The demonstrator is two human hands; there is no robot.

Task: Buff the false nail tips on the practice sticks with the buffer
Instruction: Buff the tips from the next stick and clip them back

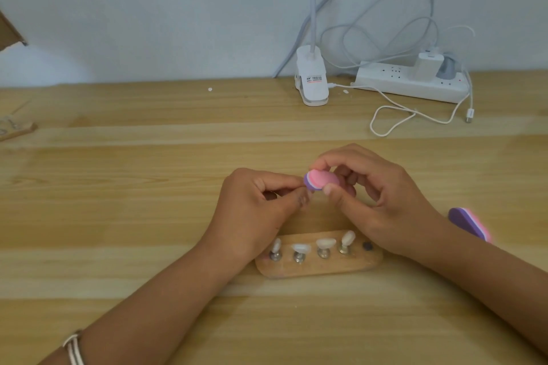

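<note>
A: Centre frame: the right hand (382, 201) grips the oval pink-purple foam buffer (321, 179); the left hand (255, 210) pinches a small practice stick (304, 198), mostly hidden.

B: Hard strokes could pop its tip off; a wrist could knock the white nail tips (325, 244) on the wooden holder (320, 268) below.

No legible text. White plastic lamp clip (312, 75), far right of centre on the desk, carries a small printed label with an orange stripe; characters too blurred to read.

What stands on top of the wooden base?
Four metal practice sticks with false nail tips, plus one dark spot. The left hand hides the wooden base at its left end.
</note>
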